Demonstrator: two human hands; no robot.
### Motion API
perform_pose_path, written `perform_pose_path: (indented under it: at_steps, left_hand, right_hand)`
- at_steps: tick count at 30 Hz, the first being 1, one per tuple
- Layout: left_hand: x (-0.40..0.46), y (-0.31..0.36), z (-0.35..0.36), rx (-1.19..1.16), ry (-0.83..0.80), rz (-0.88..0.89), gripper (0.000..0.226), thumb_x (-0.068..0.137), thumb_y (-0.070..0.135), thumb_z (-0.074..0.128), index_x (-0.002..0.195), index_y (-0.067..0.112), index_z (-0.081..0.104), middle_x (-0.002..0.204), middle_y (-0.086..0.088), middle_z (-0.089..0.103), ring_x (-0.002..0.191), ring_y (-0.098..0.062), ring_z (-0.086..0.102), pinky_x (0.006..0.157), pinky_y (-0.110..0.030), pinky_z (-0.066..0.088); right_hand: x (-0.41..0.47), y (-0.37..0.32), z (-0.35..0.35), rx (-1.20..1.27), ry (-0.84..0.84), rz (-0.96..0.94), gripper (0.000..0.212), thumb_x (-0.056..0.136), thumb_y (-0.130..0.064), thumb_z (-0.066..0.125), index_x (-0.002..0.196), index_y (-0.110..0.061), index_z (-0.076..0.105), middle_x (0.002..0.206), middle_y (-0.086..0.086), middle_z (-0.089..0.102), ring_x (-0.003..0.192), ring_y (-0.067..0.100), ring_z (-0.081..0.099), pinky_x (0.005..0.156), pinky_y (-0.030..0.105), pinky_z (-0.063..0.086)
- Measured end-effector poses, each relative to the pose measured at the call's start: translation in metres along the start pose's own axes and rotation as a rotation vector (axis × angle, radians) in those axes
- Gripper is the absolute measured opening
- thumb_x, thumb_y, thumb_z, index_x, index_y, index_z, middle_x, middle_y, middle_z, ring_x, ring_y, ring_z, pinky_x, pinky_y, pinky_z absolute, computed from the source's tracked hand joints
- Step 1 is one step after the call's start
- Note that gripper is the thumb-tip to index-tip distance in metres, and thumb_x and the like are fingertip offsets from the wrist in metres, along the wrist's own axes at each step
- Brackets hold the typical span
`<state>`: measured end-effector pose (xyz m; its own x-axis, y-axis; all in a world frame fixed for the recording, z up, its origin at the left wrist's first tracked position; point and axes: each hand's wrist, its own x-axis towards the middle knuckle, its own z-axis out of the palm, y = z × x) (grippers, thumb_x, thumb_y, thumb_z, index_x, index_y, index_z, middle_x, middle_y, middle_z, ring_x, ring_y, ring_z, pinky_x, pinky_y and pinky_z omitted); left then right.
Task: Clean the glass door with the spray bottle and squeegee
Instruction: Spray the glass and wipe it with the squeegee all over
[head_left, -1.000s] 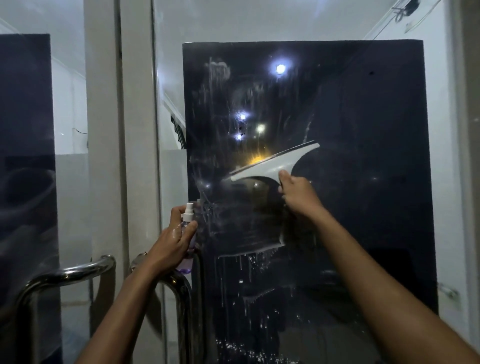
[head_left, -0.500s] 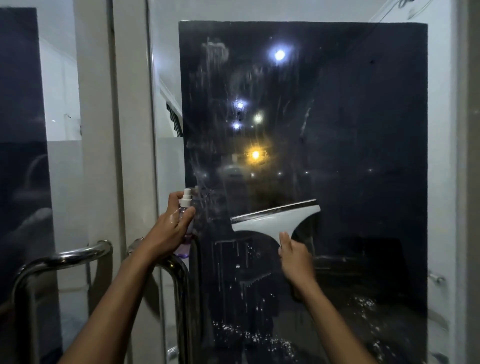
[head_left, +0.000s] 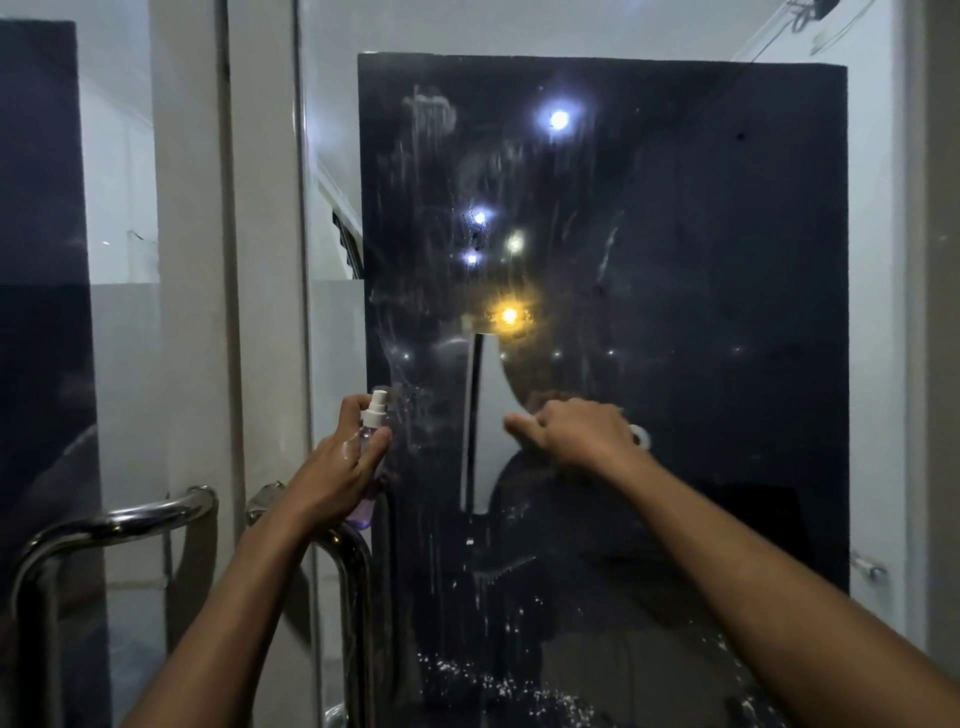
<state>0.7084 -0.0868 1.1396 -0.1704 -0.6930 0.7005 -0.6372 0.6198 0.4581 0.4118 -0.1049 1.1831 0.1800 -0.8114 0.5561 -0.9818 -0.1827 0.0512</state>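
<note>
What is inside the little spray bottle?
Purple liquid shows through the spray bottle near its bottom. The left hand wraps around the middle, so how full it is cannot be seen.

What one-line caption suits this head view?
Right hand holds squeegee blade-vertical on wet glass door; left hand grips spray bottle.

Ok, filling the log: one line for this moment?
left hand: holds bottle | right hand: holds squeegee, blade vertical on glass

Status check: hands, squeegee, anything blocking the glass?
Left hand grips spray bottle. Right hand holds squeegee, blade vertical against glass door. Streaks and droplets on the pane; nothing blocking.
</note>
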Motion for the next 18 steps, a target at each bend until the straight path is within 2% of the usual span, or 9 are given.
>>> perform_pose_path:
  at_steps: [5, 10, 15, 18]
  left_hand:
    - [0.001, 0.000, 0.000, -0.001, -0.025, -0.015, 0.021, 0.107, 0.039, 0.038, 0.126, 0.036, 0.029, 0.083, -0.005, 0.069, 0.066, -0.018, 0.071, 0.065, -0.039, 0.058]
    - [0.000, 0.000, -0.001, -0.007, -0.030, -0.010, 0.022, 0.106, 0.042, 0.037, 0.125, 0.038, 0.029, 0.086, -0.007, 0.069, 0.067, -0.017, 0.072, 0.063, -0.034, 0.057]
    - [0.000, 0.008, -0.003, -0.012, 0.032, 0.012, 0.046, 0.094, 0.059, 0.033, 0.135, 0.040, 0.023, 0.095, -0.002, 0.068, 0.069, -0.015, 0.072, 0.065, -0.036, 0.060]
    - [0.005, 0.020, -0.006, 0.010, 0.101, 0.073, 0.047, 0.096, 0.060, 0.032, 0.140, 0.057, 0.017, 0.099, 0.004, 0.065, 0.067, -0.010, 0.071, 0.061, -0.025, 0.055]
  right_hand:
    - [-0.018, 0.088, -0.007, -0.011, -0.037, 0.145, 0.084, 0.086, -0.086, 0.010, 0.114, -0.033, 0.069, 0.121, 0.000, 0.067, 0.092, 0.021, 0.061, 0.077, 0.041, 0.044]
    - [-0.035, 0.126, -0.016, -0.028, -0.058, 0.220, 0.083, 0.085, -0.086, 0.009, 0.111, -0.033, 0.066, 0.106, -0.001, 0.068, 0.086, 0.017, 0.061, 0.074, 0.039, 0.042]
    - [-0.043, 0.116, -0.022, 0.018, 0.024, 0.147, 0.077, 0.082, -0.087, 0.008, 0.086, -0.033, 0.064, 0.080, -0.010, 0.062, 0.072, 0.009, 0.057, 0.069, 0.037, 0.041]
    - [-0.039, 0.100, -0.031, 0.128, 0.071, 0.125, 0.075, 0.083, -0.086, 0.011, 0.084, -0.033, 0.064, 0.080, -0.013, 0.060, 0.071, 0.005, 0.054, 0.067, 0.036, 0.037]
